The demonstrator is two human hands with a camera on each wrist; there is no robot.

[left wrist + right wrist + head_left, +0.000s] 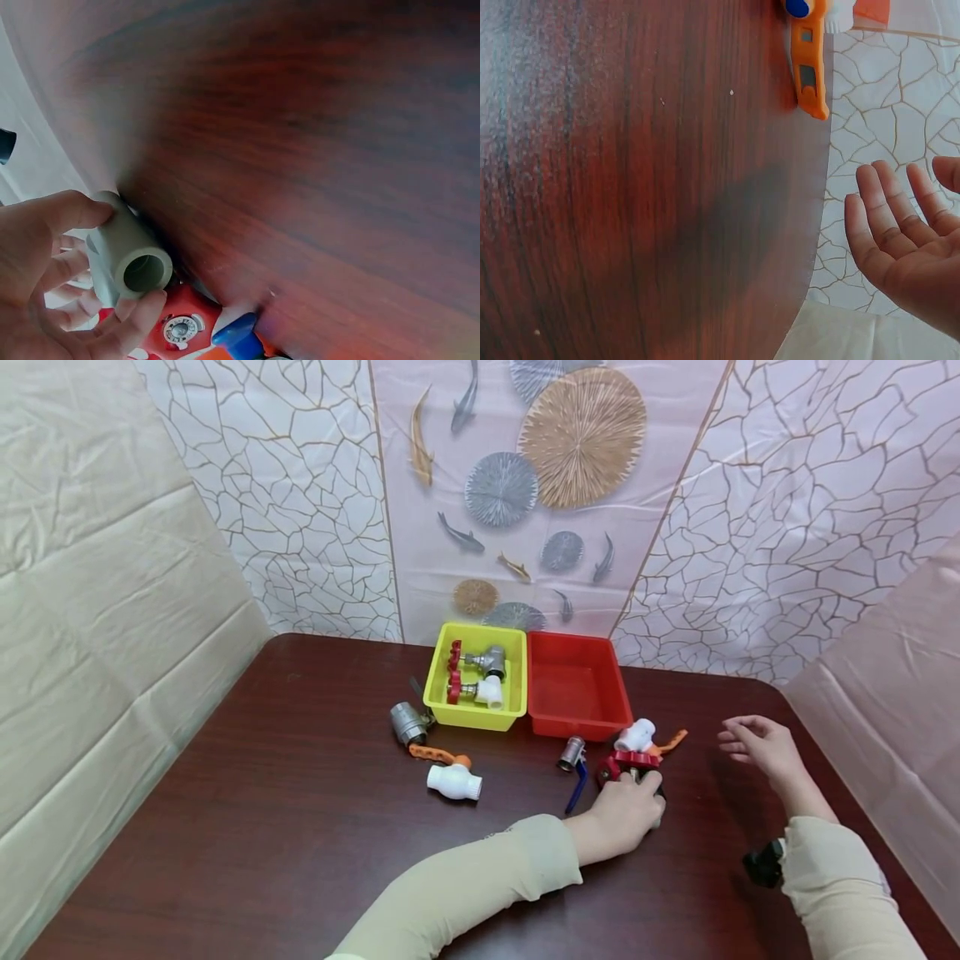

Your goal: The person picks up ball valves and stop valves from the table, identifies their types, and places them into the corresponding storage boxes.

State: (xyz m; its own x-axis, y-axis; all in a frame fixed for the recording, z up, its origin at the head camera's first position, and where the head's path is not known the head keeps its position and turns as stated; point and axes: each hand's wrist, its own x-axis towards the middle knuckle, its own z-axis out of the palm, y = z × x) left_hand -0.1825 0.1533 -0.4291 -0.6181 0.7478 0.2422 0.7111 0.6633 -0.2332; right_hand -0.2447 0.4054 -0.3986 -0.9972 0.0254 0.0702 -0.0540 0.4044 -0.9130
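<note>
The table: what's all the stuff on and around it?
Table: one, brown, middle
Yellow bin: one, yellow, table's far side
Red bin: one, red, beside yellow bin
Red-handled valves: two, grey and white, in yellow bin
Metal valve: one, silver, beside yellow bin
Orange-handled valves: two, white, near the bins
Blue-handled valve: one, silver, before red bin
Red handles: two, red, near red bin
Grey fitting: one, grey, near red handles
Patterned backdrop: one, pale, behind table
Black object: one, black, lower right
Sleeves: two, cream, on arms
Left hand: one, gripping grey fitting
Right hand: one, near table's right edge
</note>
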